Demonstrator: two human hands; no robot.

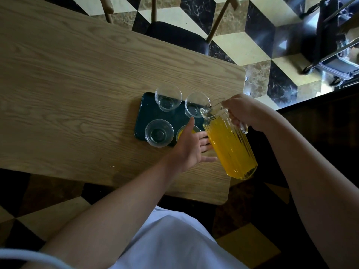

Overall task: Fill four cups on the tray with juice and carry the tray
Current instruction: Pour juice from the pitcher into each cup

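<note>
Four clear cups stand on a dark tray [147, 109] that lies on a wooden table [77, 84], toward its right end. Going from the left, the near left cup [159, 133] and the far left cup [168, 99] hold no juice, and neither hand touches them. Next comes the far right cup [195, 106], also without juice, with the jug's spout directly over its right rim. The near right cup [187, 131] shows yellow juice inside, though most of it is hidden behind the left hand [189, 146].

That left hand reaches in from the lower left with its fingers straight and spread. Its thumb points up over the juice-filled cup and its fingertips lie against the ribbed side of the jug [229, 144]. It curls round nothing. Whether the palm touches the cup cannot be told.

Just right of the tray, the glass jug, nearly full of orange juice, is held in the air, tilted with its mouth toward the far right cup. The right hand [244, 113] grips the jug's handle [242, 127] with its fingers curled round it, coming in from the right side.

Beyond the table stands a wooden chair [174, 33] with a dark seat on a floor [252, 47] patterned in cube shapes.
</note>
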